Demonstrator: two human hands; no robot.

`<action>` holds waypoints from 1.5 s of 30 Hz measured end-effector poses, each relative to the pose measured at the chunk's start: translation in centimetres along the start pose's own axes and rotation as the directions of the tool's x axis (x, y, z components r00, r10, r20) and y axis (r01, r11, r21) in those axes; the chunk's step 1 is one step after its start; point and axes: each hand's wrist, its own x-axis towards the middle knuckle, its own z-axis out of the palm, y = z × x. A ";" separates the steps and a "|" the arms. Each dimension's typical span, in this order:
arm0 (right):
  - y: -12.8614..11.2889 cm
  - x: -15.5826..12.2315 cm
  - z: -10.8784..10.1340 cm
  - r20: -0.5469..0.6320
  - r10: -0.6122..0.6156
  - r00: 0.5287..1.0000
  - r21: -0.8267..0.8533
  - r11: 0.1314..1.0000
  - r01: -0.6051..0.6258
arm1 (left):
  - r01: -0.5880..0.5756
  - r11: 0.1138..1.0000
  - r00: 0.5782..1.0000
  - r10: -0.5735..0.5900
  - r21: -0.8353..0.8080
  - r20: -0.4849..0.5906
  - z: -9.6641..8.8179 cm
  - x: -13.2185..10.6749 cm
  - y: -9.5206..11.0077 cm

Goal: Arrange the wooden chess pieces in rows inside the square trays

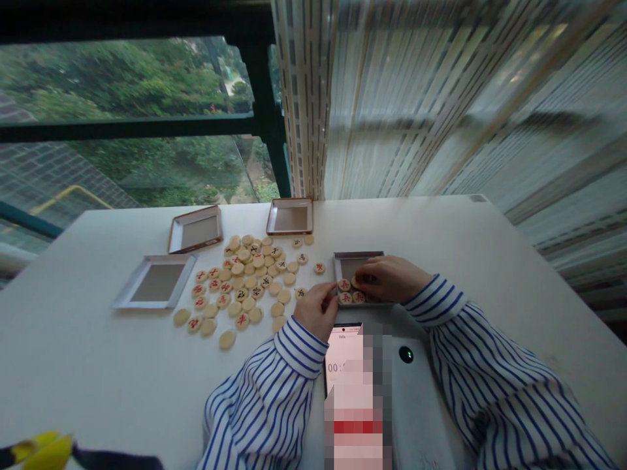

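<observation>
Round wooden Chinese chess pieces (251,282), some with red or black characters up, lie loose to the left of my hands. In front of me is a shallow box (359,255) with several red-marked pieces (345,297) in its near left part. My right hand (392,277) reaches into this box, its fingers closed on a chess piece (355,282) that is partly hidden. At the box's near left corner, my left hand (317,310) has its fingers pinched together; whatever is between them is hidden.
Two box parts, a brown-edged tray (196,230) and a smaller tray (290,217), stand at the back. A white lid (154,282) lies left. Near me are a phone (343,365) showing a timer and a white device (416,405). Curtains (392,130) hang behind the table.
</observation>
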 end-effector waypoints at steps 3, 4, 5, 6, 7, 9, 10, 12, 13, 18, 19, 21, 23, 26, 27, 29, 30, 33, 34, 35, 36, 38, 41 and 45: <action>0.0 -0.1 -0.2 0.010 -0.003 1.000 0.002 1.000 0.003 | 0.023 1.000 1.000 -0.023 -0.008 -0.013 0.0 -0.1 0.2; 0.0 -0.1 -0.3 0.011 -0.002 1.000 0.003 1.000 0.002 | 0.025 1.000 1.000 -0.025 -0.011 -0.014 0.0 -0.1 0.3; -0.1 -0.1 -0.4 0.012 -0.001 1.000 0.005 1.000 0.001 | 0.024 1.000 1.000 -0.024 -0.014 -0.013 0.0 -0.1 0.3; -0.1 -0.1 -0.4 0.012 -0.001 1.000 0.007 1.000 0.001 | 0.023 1.000 1.000 -0.023 -0.016 -0.012 0.0 -0.1 0.3; -0.1 -0.1 -0.5 0.015 -0.002 1.000 0.008 1.000 0.002 | 0.022 1.000 1.000 -0.022 -0.015 -0.012 0.0 -0.1 0.3; -0.1 -0.1 -0.5 0.028 -0.008 1.000 0.010 1.000 0.007 | 0.024 1.000 1.000 -0.024 -0.011 -0.010 0.0 -0.1 0.3; -0.1 -0.1 -0.4 0.034 -0.010 0.999 0.009 1.000 0.010 | 0.026 1.000 1.000 -0.026 -0.010 -0.008 0.0 -0.1 0.4; 0.0 -0.1 -0.3 0.037 -0.016 0.999 0.006 1.000 0.016 | 0.029 1.000 1.000 -0.029 -0.010 -0.005 -0.1 -0.1 0.4; 0.0 -0.1 -0.3 0.033 -0.018 0.999 0.003 1.000 0.018 | 0.029 1.000 1.000 -0.029 -0.011 -0.005 -0.1 -0.1 0.4; 0.1 0.0 -0.1 0.026 -0.025 0.999 -0.003 1.000 0.025 | 0.018 1.000 1.000 -0.018 -0.015 -0.007 -0.1 -0.1 0.5; 0.1 0.0 -0.1 0.030 -0.024 0.999 0.003 1.000 0.023 | 0.017 1.000 1.000 -0.017 -0.017 -0.007 -0.1 -0.1 0.5; 0.1 0.0 -0.1 0.035 -0.020 0.999 0.013 1.000 0.020 | 0.020 1.000 1.000 -0.020 -0.016 -0.008 0.0 -0.1 0.5; 0.1 0.0 -0.2 0.039 -0.018 0.999 0.009 1.000 0.018 | 0.020 1.000 1.000 -0.020 -0.010 -0.013 0.0 -0.1 0.5; 0.1 0.0 -0.2 0.044 -0.020 0.999 0.000 1.000 0.020 | 0.011 1.000 1.000 -0.011 -0.004 -0.013 0.0 -0.1 0.5; 0.1 0.0 -0.2 0.044 -0.021 0.999 0.002 1.000 0.021 | 0.008 1.000 1.000 -0.008 -0.007 -0.011 -0.1 -0.1 0.5; 0.1 0.0 -0.2 0.045 -0.027 0.999 0.011 1.000 0.027 | 0.008 1.000 1.000 -0.008 -0.014 -0.005 -0.1 -0.1 0.5; 0.1 0.0 -0.2 0.048 -0.032 0.998 0.013 0.999 0.031 | 0.010 1.000 1.000 -0.010 -0.017 -0.002 -0.1 -0.1 0.6; 0.1 0.0 -0.2 0.048 -0.033 0.998 0.002 0.999 0.033 | 0.012 1.000 1.000 -0.012 -0.019 0.001 -0.2 -0.1 0.6; 0.0 0.0 -0.2 0.048 -0.035 0.998 -0.001 0.999 0.035 | 0.011 1.000 1.000 -0.011 -0.018 0.000 -0.2 -0.1 0.7; 0.0 0.0 -0.1 0.045 -0.036 0.998 -0.004 0.999 0.036 | 0.010 1.000 1.000 -0.010 -0.017 0.000 -0.2 -0.1 0.7; 0.0 0.0 -0.1 0.043 -0.037 0.998 -0.007 0.999 0.038 | 0.009 1.000 1.000 -0.009 -0.015 -0.002 -0.2 -0.1 0.7; 0.0 0.0 -0.1 0.041 -0.040 0.998 -0.013 0.999 0.041 | 0.006 1.000 1.000 -0.006 -0.008 -0.004 -0.2 -0.1 0.6; 0.0 0.0 0.0 0.041 -0.039 0.998 -0.011 0.999 0.040 | -0.001 1.000 1.000 0.001 0.000 -0.007 -0.1 -0.1 0.6; 0.0 0.1 -0.1 0.057 -0.034 0.998 -0.007 0.999 0.034 | 0.001 1.000 1.000 -0.001 0.010 0.007 -0.2 0.0 0.5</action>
